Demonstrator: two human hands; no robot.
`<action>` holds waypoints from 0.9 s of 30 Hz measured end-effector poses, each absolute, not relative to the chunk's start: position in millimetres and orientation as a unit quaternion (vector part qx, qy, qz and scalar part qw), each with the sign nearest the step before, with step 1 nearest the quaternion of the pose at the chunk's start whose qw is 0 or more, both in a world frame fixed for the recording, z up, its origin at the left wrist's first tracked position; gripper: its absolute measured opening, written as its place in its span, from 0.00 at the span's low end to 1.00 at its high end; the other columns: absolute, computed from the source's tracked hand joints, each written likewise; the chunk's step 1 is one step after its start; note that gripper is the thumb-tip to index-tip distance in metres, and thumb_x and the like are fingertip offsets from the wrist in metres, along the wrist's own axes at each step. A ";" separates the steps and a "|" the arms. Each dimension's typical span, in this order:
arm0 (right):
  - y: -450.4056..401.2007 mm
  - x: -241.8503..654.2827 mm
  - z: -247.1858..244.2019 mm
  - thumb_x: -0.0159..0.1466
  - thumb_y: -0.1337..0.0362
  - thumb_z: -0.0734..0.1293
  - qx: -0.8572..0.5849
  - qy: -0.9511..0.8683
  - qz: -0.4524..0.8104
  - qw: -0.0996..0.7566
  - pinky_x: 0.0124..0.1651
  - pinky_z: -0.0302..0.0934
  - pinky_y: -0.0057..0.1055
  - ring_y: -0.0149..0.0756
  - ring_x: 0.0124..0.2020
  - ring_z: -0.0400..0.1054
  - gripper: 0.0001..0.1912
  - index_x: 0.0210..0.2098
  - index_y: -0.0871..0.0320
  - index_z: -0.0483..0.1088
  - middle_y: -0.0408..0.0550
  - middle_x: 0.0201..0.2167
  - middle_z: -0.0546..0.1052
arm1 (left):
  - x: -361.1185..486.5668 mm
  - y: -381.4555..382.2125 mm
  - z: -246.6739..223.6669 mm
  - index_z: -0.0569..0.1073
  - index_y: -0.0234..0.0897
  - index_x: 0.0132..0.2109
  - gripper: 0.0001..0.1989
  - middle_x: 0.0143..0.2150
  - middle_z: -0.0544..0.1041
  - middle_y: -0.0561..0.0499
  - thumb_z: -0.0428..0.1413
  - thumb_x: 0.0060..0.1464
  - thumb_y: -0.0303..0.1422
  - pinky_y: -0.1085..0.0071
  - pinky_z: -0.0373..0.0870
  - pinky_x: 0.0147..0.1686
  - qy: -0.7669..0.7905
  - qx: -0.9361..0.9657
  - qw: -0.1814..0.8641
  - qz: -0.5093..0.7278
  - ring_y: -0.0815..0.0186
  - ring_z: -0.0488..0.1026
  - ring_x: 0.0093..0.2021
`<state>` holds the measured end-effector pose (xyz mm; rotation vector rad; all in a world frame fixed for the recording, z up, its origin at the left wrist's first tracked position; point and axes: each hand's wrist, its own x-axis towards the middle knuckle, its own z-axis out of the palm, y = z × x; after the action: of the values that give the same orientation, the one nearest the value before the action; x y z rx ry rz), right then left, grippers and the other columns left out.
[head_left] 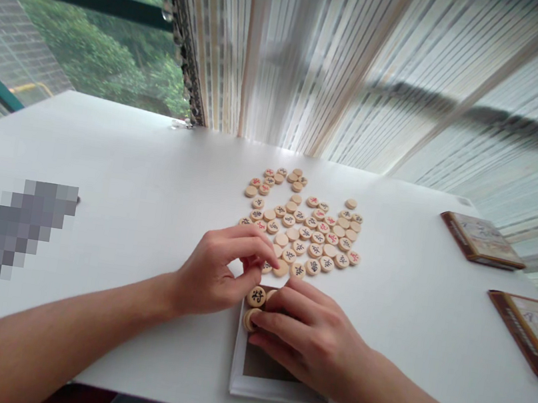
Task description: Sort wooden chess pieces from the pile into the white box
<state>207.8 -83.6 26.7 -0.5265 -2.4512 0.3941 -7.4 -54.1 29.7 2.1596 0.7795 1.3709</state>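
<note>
My right hand (317, 333) reaches over the open box (239, 359), palm down, its fingers bent and gathered together, with a fingertip against the small stack of wooden xiangqi pieces (248, 320) by the left wall. I can't tell whether my thumb closes on them from beneath, since my own knuckles cover it. That wall seems a handy stop, keeping the stack from sliding away as I press on it. Just beyond the stack, in the far left corner, sits a black-marked piece (257, 295), face up, and a pale piece (270, 295) shows beside it, half under my fingers; tucked in like that, each has a neighbour or a wall to lie against. My left hand (215, 274) curves in over the box's far left corner, forefinger stretched down to a blank-topped disc (280, 270) on the table (152, 170), at the near edge of the loose pieces (312, 266). The fingertip is at its rim, though whether I have a grip or merely a touch, I can't tell. The loose ones spread away beyond the box, red and black characters among plain backs, mostly lying flat, a few overlapping. With the box between me and them, both hands have only a short reach. Two brown-edged cases (485, 240) lie flat off to my right, out of my hands' way.
</note>
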 end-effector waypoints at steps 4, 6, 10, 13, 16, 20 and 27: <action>-84.5 207.0 26.7 0.72 0.67 0.70 -0.195 -0.923 0.147 0.296 0.37 0.68 0.36 0.40 0.35 0.68 0.05 0.43 0.61 0.79 0.51 0.34 0.80 | -7.2 -54.0 29.4 0.81 0.35 0.40 0.15 0.37 0.81 0.48 0.55 0.53 0.14 0.74 0.79 0.33 0.283 0.786 0.231 0.499 0.66 0.80 0.36; -84.8 206.5 26.5 0.72 0.67 0.70 -0.193 -0.924 0.144 0.297 0.37 0.67 0.36 0.40 0.34 0.68 0.05 0.43 0.61 0.79 0.51 0.34 0.80 | -7.1 -54.0 28.9 0.81 0.35 0.40 0.15 0.37 0.81 0.48 0.55 0.52 0.14 0.74 0.79 0.33 0.282 0.787 0.230 0.499 0.67 0.80 0.36; -84.5 205.8 26.2 0.72 0.67 0.70 -0.189 -0.926 0.139 0.295 0.36 0.67 0.37 0.41 0.34 0.67 0.05 0.43 0.62 0.79 0.51 0.34 0.80 | -7.4 -54.1 28.4 0.81 0.34 0.40 0.16 0.38 0.81 0.48 0.55 0.52 0.13 0.74 0.78 0.34 0.280 0.786 0.230 0.501 0.66 0.80 0.36; -83.9 205.7 27.0 0.72 0.67 0.71 -0.189 -0.925 0.146 0.296 0.38 0.69 0.37 0.41 0.36 0.69 0.05 0.44 0.62 0.79 0.52 0.36 0.80 | -7.5 -54.4 29.0 0.81 0.34 0.40 0.15 0.38 0.81 0.48 0.55 0.52 0.13 0.74 0.78 0.34 0.281 0.786 0.229 0.502 0.66 0.80 0.36; -83.7 206.6 28.5 0.72 0.67 0.70 -0.190 -0.923 0.155 0.298 0.41 0.71 0.37 0.41 0.38 0.71 0.05 0.45 0.62 0.79 0.53 0.36 0.81 | -7.2 -54.3 29.3 0.81 0.34 0.40 0.15 0.37 0.81 0.48 0.55 0.52 0.13 0.74 0.78 0.34 0.280 0.786 0.228 0.502 0.67 0.80 0.36; -83.7 208.3 29.9 0.72 0.67 0.70 -0.190 -0.925 0.153 0.292 0.40 0.70 0.37 0.41 0.37 0.70 0.05 0.45 0.61 0.79 0.52 0.36 0.81 | -7.4 -53.7 28.8 0.81 0.35 0.39 0.15 0.37 0.81 0.48 0.55 0.52 0.14 0.74 0.78 0.34 0.280 0.787 0.227 0.501 0.67 0.80 0.36; -81.6 211.1 29.8 0.70 0.68 0.72 -0.192 -0.916 0.162 0.312 0.36 0.65 0.35 0.39 0.33 0.67 0.03 0.43 0.62 0.79 0.51 0.34 0.80 | -8.7 -53.6 28.8 0.81 0.35 0.40 0.15 0.38 0.82 0.49 0.56 0.53 0.14 0.74 0.78 0.35 0.288 0.787 0.229 0.496 0.67 0.80 0.37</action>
<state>211.1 -81.6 29.8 -0.5059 -2.4186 0.4271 -8.7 -53.6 28.8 2.1654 0.7918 1.3654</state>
